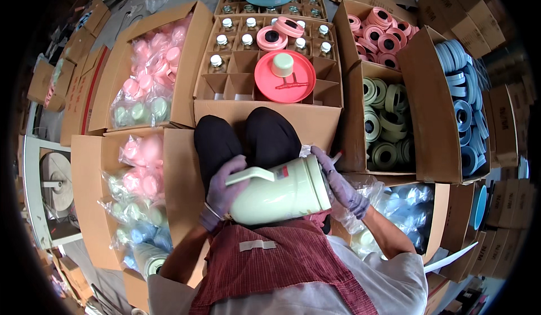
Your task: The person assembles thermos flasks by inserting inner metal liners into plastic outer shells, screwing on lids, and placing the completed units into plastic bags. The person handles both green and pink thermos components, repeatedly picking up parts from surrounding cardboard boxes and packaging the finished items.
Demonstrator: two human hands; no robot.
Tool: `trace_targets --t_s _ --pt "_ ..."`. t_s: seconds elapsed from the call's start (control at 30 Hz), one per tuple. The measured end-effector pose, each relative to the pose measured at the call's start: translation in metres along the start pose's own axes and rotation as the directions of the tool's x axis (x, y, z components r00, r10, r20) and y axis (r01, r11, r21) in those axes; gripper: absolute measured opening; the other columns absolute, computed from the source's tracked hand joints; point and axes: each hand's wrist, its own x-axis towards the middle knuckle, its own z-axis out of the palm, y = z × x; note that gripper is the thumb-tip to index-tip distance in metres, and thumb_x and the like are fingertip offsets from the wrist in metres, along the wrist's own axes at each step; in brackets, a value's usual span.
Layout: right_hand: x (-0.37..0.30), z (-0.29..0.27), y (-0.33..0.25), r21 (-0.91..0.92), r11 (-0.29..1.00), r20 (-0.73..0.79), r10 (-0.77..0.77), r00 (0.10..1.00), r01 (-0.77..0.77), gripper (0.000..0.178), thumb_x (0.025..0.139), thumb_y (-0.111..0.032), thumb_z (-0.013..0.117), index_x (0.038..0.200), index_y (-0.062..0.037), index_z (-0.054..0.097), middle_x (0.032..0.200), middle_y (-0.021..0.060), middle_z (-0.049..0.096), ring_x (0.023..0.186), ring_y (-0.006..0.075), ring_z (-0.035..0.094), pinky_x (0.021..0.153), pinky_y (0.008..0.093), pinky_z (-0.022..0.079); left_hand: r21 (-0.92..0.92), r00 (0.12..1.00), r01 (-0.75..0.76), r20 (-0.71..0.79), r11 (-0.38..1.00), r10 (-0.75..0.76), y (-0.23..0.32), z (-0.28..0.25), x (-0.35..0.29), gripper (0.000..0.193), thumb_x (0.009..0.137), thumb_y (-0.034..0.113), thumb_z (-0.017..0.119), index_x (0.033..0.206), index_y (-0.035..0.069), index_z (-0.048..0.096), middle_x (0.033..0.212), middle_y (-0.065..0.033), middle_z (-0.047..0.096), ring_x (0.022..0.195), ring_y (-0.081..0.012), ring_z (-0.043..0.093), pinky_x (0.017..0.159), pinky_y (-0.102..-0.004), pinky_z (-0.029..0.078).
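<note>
A pale green jug (276, 196) with a loop handle (251, 174) lies on its side above my lap, its rim end to the right. My left hand (226, 186), in a purple-grey glove, closes round its base end, beside the handle. At the other end, my gloved right hand (345, 188) presses along the rim with long, nearly straight fingers. A thin reddish stick-like thing (336, 157) shows by the right fingertips; whether I hold it cannot be told. The jug's opening is mostly hidden by that hand.
Ahead, a divided carton (270, 115) holds white-capped bottles (222, 41), pink rings (272, 37) and a red plate (270, 86) with a pale green cap (282, 64). Cartons of bagged pink parts (160, 53) stand left; green rings (386, 154) and blue rings (463, 115) right.
</note>
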Motion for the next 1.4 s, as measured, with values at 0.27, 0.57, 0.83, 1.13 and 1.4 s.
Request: trace_targets --t_s 0.27,0.57,0.83,1.13,1.4 --pt "0.049 0.010 -0.009 0.051 0.998 -0.154 0.052 0.987 -0.044 0.048 0.097 -0.034 0.047 0.134 -0.0029 0.047 0.128 0.0156 0.051 0.123 0.0309 0.046 0.108 0.0399 0.032 0.129 0.982 0.183 0.018 0.975 -0.187 -0.019 -0.002 -0.001 0.022 0.091 0.013 0.061 0.107 0.000 0.067 0.091 -0.0145 0.070 0.083 -0.0236 0.069 0.079 -0.0335 0.053" --pt "0.042 0.044 -0.144 -0.301 0.428 0.533 -0.666 0.522 0.852 0.060 0.079 -0.061 0.065 0.109 -0.0098 0.061 0.123 0.0133 0.054 0.112 0.0357 0.050 0.096 0.0498 0.038 -0.262 0.785 -0.102 0.571 0.960 0.239 -0.028 0.010 0.042 0.025 0.087 0.012 0.060 0.108 0.001 0.068 0.095 -0.0128 0.070 0.087 -0.0207 0.069 0.079 -0.0311 0.055" --pt "0.037 -0.004 -0.044 -0.054 0.999 -0.259 -0.013 0.966 -0.001 0.044 0.101 -0.035 0.039 0.127 -0.0004 0.047 0.117 0.0132 0.052 0.112 0.0211 0.052 0.100 0.0310 0.039 0.295 0.979 -0.196 -0.003 0.935 0.206 -0.004 0.002 0.032 0.018 0.088 0.007 0.062 0.103 -0.002 0.067 0.093 -0.0140 0.071 0.083 -0.0211 0.069 0.075 -0.0287 0.054" --pt "0.033 -0.002 -0.139 -0.405 0.582 0.392 -0.587 0.709 0.706 0.077 0.072 -0.059 0.071 0.133 -0.0157 0.056 0.152 0.0261 0.029 0.137 0.0512 0.026 0.109 0.0628 0.017 0.077 0.924 -0.036 0.382 0.996 0.004 0.010 -0.018 0.060 0.023 0.093 0.019 0.059 0.101 0.000 0.068 0.091 -0.0062 0.070 0.079 -0.0107 0.063 0.070 -0.0278 0.051" --pt "0.047 0.012 -0.022 0.417 0.873 -0.335 -0.110 0.936 0.253 0.069 0.088 -0.034 0.059 0.147 -0.0084 0.034 0.155 0.0142 0.025 0.142 0.0253 0.027 0.116 0.0340 0.019 0.370 0.858 -0.505 0.116 0.780 0.501 0.078 -0.017 0.081 0.022 0.077 0.003 0.060 0.098 0.001 0.069 0.096 -0.0131 0.070 0.092 -0.0320 0.067 0.087 -0.0377 0.054"
